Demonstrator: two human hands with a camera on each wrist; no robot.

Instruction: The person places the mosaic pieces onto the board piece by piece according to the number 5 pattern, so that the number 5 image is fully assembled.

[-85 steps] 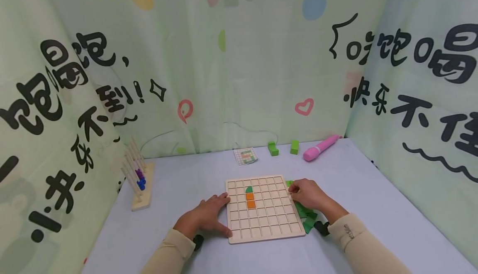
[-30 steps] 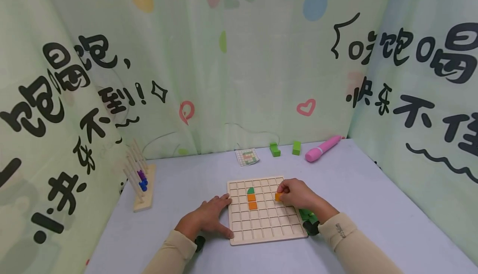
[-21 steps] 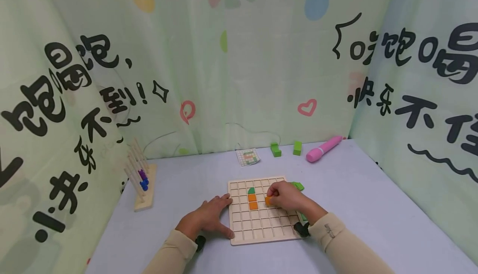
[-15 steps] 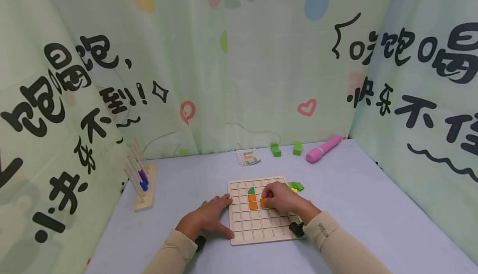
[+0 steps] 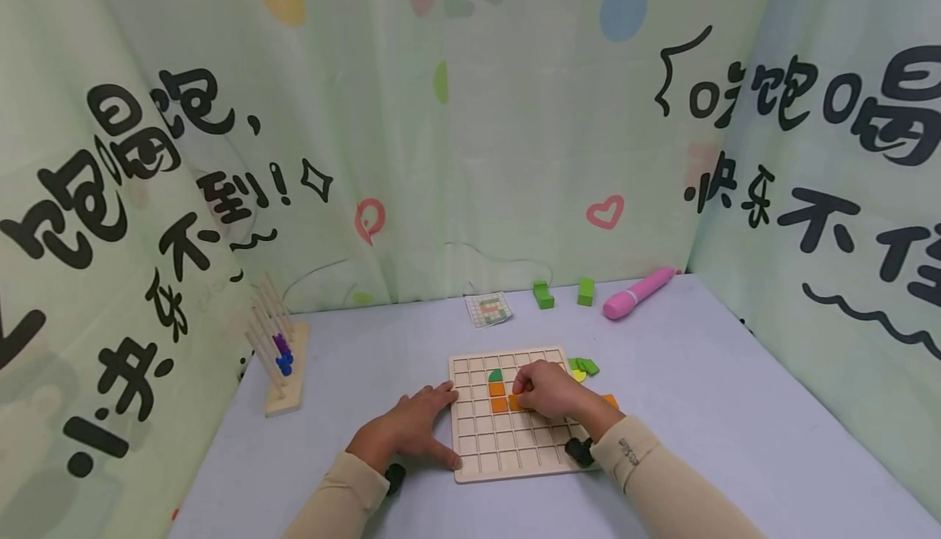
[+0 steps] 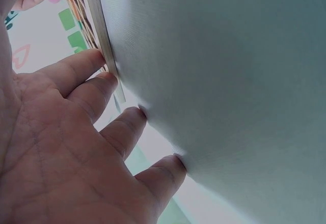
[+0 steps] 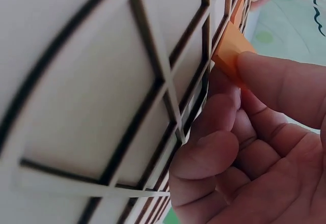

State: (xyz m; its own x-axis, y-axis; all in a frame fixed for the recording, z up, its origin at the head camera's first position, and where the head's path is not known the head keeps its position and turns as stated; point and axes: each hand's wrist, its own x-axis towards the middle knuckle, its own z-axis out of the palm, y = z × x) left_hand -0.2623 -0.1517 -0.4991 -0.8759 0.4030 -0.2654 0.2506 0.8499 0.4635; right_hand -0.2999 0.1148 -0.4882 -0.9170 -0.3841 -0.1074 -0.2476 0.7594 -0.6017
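The grid board [image 5: 478, 443] has tabletop [image 5: 353, 359] room toward nine and six o'clock; the left hand [image 5: 408, 427] spreads its grip wide at the nine-o'clock edge. The right hand [image 5: 551, 390] holds one orange tile [image 5: 515, 403] in a narrow grip, farther toward nine than a second ago, just beside two seated orange tiles [image 5: 499, 405]; one green tile [image 5: 496, 376] sits at their twelve o'clock

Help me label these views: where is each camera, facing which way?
Head: on the head, facing forward and down at the board; left hand, right hand and sleeves show.
Left wrist: on that wrist, facing the board's edge; left hand large, right at corner.
Right wrist: on that wrist, facing across the board; right hand close, left beyond.
Shared: head and right wrist show the right hand pinching an orange tile.
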